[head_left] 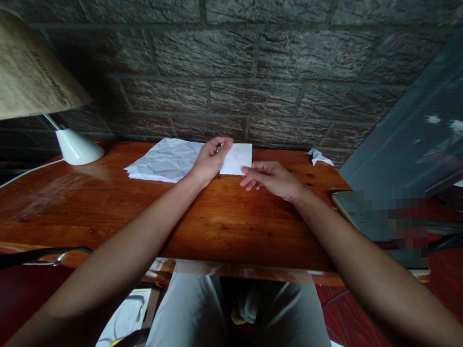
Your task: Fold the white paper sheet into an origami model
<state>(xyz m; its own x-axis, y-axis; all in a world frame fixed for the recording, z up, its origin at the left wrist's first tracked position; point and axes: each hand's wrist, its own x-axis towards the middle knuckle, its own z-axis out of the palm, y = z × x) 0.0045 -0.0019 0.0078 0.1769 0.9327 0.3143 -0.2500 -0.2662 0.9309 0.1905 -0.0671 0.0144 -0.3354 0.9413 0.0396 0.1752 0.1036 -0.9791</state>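
Observation:
A small white folded paper (238, 156), roughly square with faint crease lines, is between my two hands near the back of the wooden table. My left hand (212, 160) is closed on its left side, thumb and fingers at the upper left edge. Something small and shiny shows by the left fingers, too small to name. At the lower right corner of the paper, my right hand (272, 177) pinches it between thumb and forefinger, the other fingers loosely curled. Left of my left hand lies a stack of creased white paper sheets (164, 159).
A lamp with a white base (78, 146) stands at the left end of the table (234, 225). A folded paper piece (319, 157) sits at the back right. A dark flat object (365, 213), partly pixelated, lies at the right edge. A stone-block wall (225, 54) rises behind.

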